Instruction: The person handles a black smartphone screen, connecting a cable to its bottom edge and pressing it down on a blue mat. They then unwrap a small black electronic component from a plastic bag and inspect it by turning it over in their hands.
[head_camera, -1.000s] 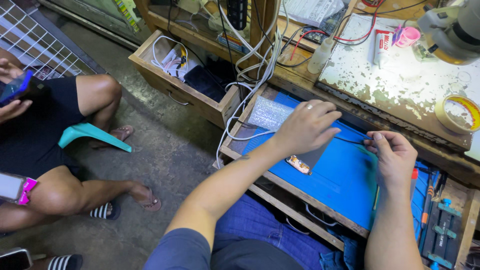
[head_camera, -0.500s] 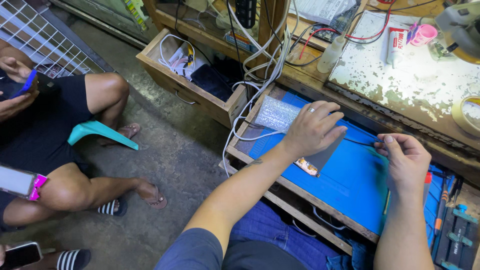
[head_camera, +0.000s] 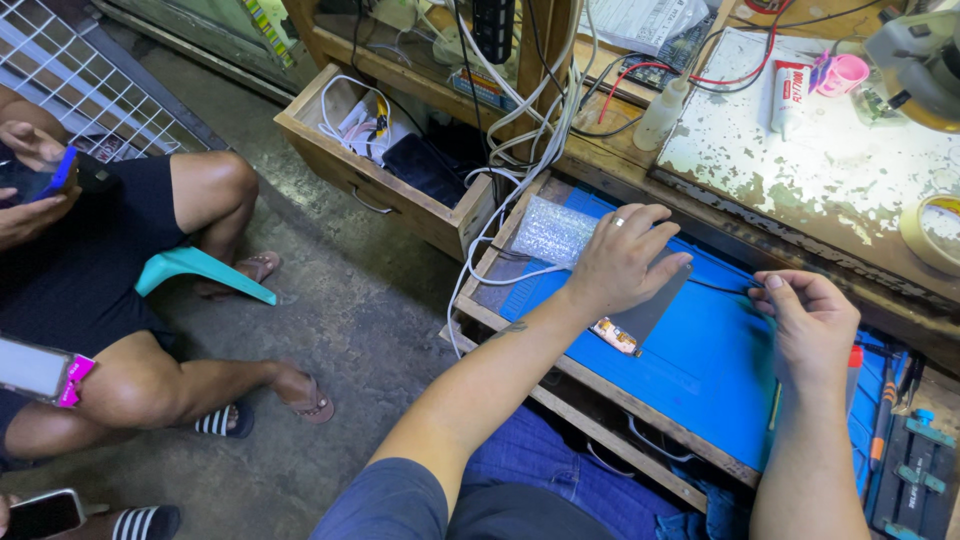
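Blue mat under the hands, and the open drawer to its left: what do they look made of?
Blue mat: probably silicone or rubber, matte, with moulded ridges along its left end. Open drawer: bare unfinished wood, pale with visible grain and worn edges. The left hand rests on the mat.

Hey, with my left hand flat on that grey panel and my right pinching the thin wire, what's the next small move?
Probably keep the left hand pressing the grey panel on the blue mat, and ease the thin black wire toward the panel's edge with the right hand; the wire already reaches it.
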